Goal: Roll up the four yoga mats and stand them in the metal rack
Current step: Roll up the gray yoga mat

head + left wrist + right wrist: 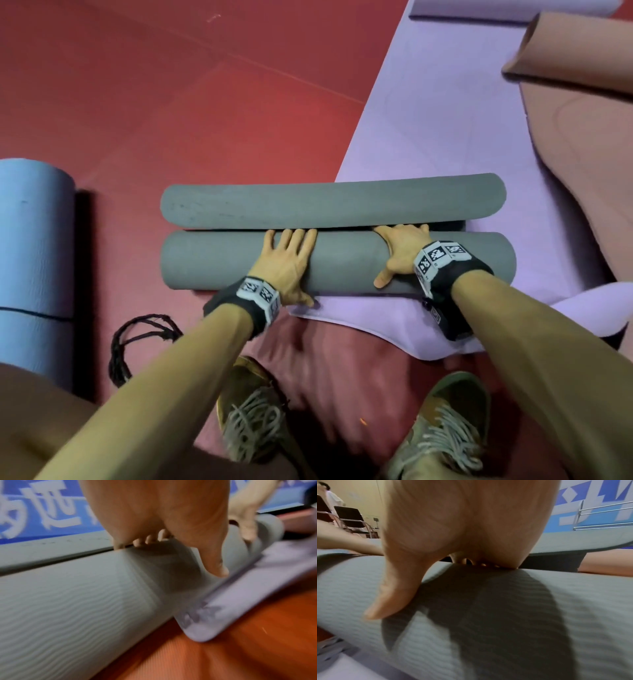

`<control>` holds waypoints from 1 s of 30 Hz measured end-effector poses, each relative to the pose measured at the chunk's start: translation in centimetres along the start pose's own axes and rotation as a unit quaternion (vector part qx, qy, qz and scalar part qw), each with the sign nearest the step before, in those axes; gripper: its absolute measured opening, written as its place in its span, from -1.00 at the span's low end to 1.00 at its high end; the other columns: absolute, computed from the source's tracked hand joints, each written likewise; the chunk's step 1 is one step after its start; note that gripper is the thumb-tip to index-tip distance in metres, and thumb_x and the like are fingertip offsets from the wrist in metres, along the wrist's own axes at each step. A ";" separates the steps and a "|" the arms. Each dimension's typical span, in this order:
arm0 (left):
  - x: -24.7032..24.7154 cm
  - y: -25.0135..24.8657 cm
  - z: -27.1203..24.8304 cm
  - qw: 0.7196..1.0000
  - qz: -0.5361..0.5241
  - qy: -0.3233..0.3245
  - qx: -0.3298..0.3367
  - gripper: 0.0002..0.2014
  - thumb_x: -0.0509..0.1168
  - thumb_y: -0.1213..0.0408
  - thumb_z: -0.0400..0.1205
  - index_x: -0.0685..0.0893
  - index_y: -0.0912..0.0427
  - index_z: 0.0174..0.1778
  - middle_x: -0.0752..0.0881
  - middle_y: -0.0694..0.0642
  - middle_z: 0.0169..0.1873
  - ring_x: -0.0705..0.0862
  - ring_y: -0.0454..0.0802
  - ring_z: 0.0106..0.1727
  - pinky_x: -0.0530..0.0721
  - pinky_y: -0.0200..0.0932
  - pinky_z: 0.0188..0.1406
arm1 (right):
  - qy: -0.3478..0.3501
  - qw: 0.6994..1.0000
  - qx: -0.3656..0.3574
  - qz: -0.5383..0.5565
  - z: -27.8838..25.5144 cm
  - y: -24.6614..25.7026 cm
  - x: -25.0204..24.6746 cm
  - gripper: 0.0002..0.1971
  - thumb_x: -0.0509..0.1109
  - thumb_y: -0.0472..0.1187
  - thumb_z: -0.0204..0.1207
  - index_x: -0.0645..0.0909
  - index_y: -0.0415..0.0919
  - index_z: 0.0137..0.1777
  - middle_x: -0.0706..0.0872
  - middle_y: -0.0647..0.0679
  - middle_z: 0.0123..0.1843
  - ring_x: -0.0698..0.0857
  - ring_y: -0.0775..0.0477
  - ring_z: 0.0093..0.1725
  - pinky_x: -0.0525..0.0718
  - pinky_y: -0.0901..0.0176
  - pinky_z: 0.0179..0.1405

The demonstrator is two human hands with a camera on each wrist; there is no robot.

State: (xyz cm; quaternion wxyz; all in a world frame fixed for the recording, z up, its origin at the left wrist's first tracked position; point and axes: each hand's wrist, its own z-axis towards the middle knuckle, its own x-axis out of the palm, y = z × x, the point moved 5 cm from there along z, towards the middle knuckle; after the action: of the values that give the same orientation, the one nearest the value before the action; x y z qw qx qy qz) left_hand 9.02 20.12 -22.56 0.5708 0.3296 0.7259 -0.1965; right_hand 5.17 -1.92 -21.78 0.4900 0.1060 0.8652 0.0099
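I see L hand (286, 263) & R hand (402, 253) spread flat, pressing on grey mat roll (342, 262); its curled far end (325, 202) lies just beyond fingertips.

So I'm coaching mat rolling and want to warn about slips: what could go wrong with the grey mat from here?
The left hand and right hand lie flat on the rolled grey foam mat, not round it, so it may spring loose. Its curled far end could bunch instead of wrapping. It lies on the flat lilac mat, which might drag along.
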 end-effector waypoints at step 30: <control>0.4 -0.5 2.4 0.995 0.054 -0.069 -0.049 0.30 0.60 -0.22 0.01 0.15 0.20 0.61 0.45 0.24 0.33 0.44 0.27 0.35 0.25 0.37 0.49 | -0.058 0.996 0.002 -0.067 0.8 0.8 -0.1 0.18 0.73 0.25 -0.12 0.27 -0.05 0.52 0.56 -0.16 0.30 0.51 -0.24 0.34 0.34 -0.20 0.36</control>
State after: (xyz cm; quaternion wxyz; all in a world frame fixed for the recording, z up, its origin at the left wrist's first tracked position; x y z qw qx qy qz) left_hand 10.32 18.29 -23.63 0.6451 0.3260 0.6742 -0.1519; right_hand 6.03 -1.18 -22.03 0.5386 0.0492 0.8406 -0.0309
